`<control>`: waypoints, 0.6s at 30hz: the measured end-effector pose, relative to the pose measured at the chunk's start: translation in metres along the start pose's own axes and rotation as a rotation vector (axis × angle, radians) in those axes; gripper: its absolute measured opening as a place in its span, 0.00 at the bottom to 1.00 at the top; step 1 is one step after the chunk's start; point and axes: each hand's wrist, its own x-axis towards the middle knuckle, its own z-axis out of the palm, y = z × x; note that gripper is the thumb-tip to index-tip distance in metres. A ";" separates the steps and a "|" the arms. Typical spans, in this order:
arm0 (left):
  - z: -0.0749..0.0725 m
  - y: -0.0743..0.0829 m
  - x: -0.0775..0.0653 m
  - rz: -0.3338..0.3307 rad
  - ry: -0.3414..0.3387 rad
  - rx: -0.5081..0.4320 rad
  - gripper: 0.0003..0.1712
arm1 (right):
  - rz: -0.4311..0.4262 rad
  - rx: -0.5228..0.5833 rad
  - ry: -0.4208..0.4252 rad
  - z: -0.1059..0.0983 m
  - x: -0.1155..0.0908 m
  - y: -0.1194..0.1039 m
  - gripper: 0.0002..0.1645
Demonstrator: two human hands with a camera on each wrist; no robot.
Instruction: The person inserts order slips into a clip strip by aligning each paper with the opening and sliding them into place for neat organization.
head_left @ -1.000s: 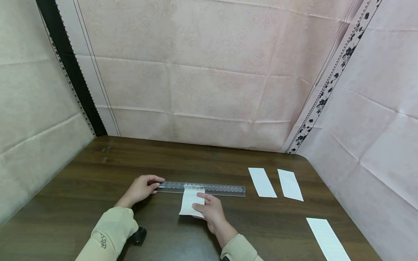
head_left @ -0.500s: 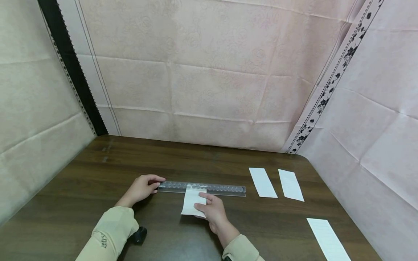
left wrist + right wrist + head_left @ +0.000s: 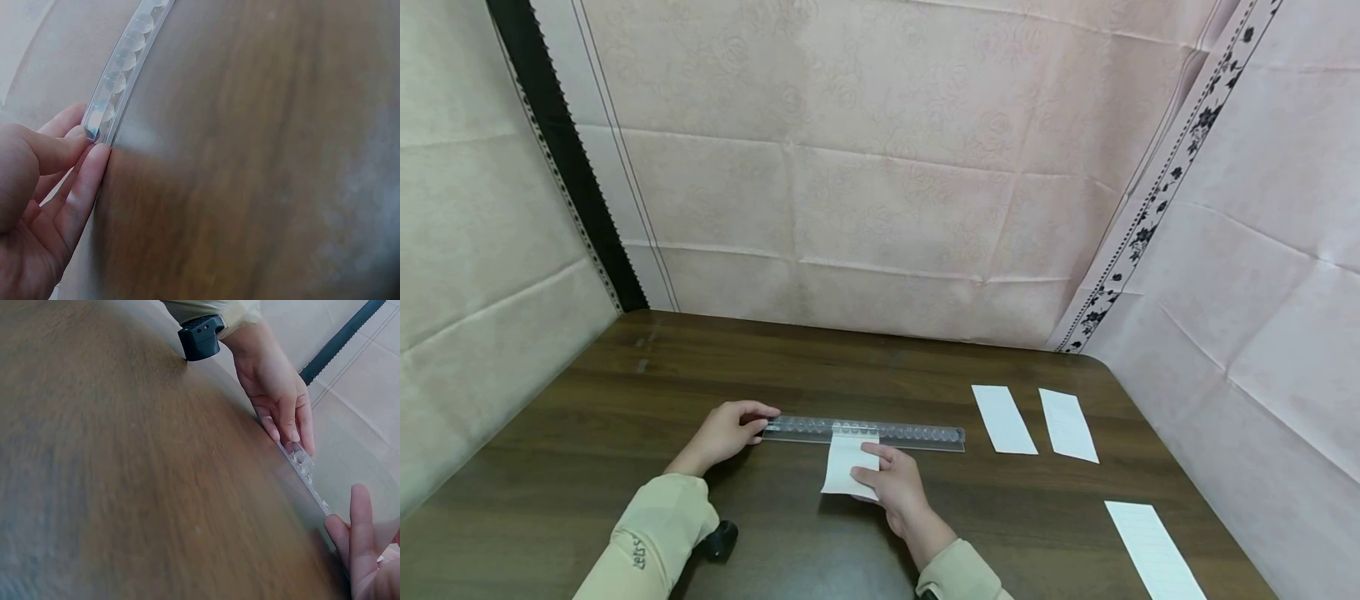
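Observation:
A long clear plastic ruler-like strip (image 3: 917,439) with a row of rounded bumps lies crosswise on the table. My left hand (image 3: 727,432) pinches its left end between thumb and fingers; the left wrist view shows the thumb on the end of the strip (image 3: 128,61). In the head view, a small white paper (image 3: 847,467) overlaps the strip around its middle, and the strip's bumps show across the paper's far edge. My right hand (image 3: 897,487) holds this paper by its right side, thumb on top. The paper's near edge curls up a little over the table.
Two white paper slips, a left one (image 3: 1004,419) and a right one (image 3: 1068,426), lie at the back right of the brown wooden table (image 3: 775,350). A longer lined paper (image 3: 1153,550) lies at the front right. Pale cloth (image 3: 880,167) hangs around the table's sides.
My right hand and the paper have slid slightly to the right along the plastic strip. My left hand stays at the strip's left end.

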 end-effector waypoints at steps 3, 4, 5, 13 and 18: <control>0.000 0.001 0.000 -0.004 -0.001 0.003 0.14 | -0.001 -0.005 -0.002 -0.002 0.000 0.000 0.25; 0.000 0.001 0.000 -0.005 -0.003 0.002 0.14 | -0.002 -0.007 -0.003 -0.002 -0.001 0.000 0.25; 0.000 0.001 0.000 -0.006 -0.004 0.000 0.14 | -0.004 -0.012 -0.006 -0.003 -0.001 0.000 0.25; -0.001 0.003 -0.001 -0.007 -0.008 -0.010 0.14 | -0.009 -0.014 -0.014 -0.004 -0.002 -0.001 0.25; 0.000 0.002 -0.001 -0.008 -0.006 -0.007 0.14 | -0.001 -0.017 -0.009 -0.006 -0.002 0.000 0.25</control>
